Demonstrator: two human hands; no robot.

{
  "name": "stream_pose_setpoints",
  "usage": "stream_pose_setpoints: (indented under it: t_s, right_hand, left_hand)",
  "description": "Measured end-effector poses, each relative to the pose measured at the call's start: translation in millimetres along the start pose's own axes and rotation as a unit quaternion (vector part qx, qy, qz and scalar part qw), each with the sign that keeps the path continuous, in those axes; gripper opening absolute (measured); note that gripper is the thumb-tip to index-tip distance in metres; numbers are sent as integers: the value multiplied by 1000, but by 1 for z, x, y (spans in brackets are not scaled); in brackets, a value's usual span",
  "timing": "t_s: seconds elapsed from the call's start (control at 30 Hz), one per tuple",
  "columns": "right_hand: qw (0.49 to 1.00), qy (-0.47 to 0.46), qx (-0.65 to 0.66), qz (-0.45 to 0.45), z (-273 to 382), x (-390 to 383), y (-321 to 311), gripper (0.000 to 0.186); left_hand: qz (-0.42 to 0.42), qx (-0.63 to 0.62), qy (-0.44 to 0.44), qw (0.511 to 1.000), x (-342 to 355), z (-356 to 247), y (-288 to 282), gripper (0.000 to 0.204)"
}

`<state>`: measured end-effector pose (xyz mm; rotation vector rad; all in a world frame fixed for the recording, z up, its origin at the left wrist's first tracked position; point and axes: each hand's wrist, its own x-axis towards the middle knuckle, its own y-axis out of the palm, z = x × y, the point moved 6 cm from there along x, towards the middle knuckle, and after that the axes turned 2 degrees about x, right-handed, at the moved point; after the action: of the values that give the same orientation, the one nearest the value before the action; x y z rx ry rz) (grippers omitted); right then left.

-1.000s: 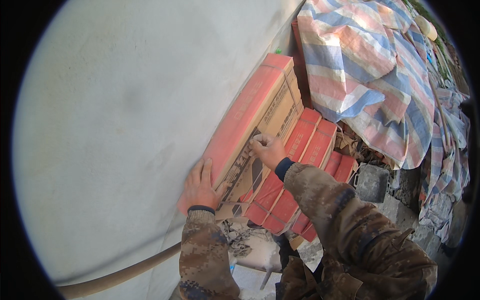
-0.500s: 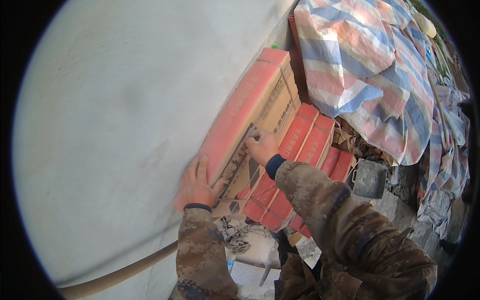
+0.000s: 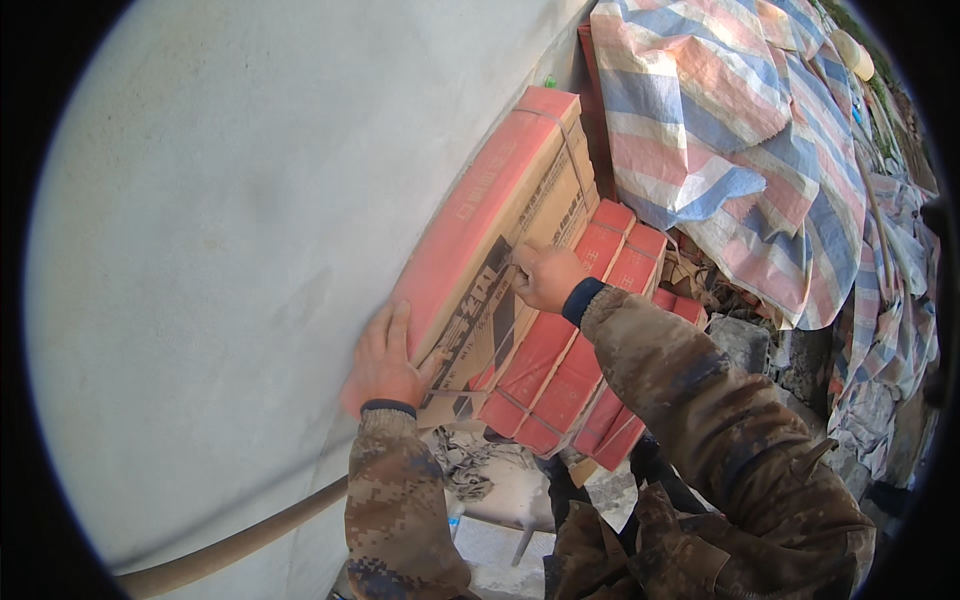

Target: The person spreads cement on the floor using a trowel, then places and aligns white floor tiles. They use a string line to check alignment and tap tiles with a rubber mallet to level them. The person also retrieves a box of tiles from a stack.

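Observation:
A long carton [image 3: 497, 175] with a red narrow side and a brown printed face stands tilted against the pale wall, tied with thin straps. My left hand [image 3: 385, 365] lies on its near end, fingers stretched along the red side and thumb over the brown face's edge. My right hand [image 3: 548, 277] is closed at the middle of the brown face, fingertips pinched against the printing. Whatever is between those fingers, if anything, is too small to make out. Just right of the carton, strapped red cartons [image 3: 555, 385] are stacked below my right forearm.
A pale wall [image 3: 220, 220] fills the left side, with a brown hose [image 3: 240, 535] along its foot. Striped tarpaulin [image 3: 740, 130] covers things at the upper right. A dusty grey block [image 3: 738, 345] and rubble lie beyond my right forearm.
My right hand has shifted slightly right and up along the carton's brown face, and more of the dark printing shows. My left hand stays on the near end.

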<state>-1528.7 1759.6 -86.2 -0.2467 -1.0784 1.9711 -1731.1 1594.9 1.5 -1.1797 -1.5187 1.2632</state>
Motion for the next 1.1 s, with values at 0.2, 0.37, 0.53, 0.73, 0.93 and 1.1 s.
stream_pose_setpoints:
  t_s: [0.2,0.37,0.53,0.73,0.93,1.1]
  right_hand:
    - [997,55,36,-30,-51,-8,-34,10]
    - [988,127,90,15,-48,-14,-38,19]
    - [987,-37,87,-126,4,2,-50,33]
    - [991,-119,-44,-43,10,17,-38,27]
    - [985,-161,-62,-31,7,17,-35,21]
    - [988,-149,-43,11,7,25,-33,19]
  left_hand:
    - [-2,-3,-4,1000,-1,0,-2,87]
    - [0,1,-3,1000,1,-1,-2,86]
    - [-5,-5,-1,1000,1,-2,-2,87]
    - [5,2,-7,1000,1,-1,-1,86]
    - [-2,8,0,1000,1,-1,-1,87]
    - [1,7,-4,1000,1,-2,-2,87]
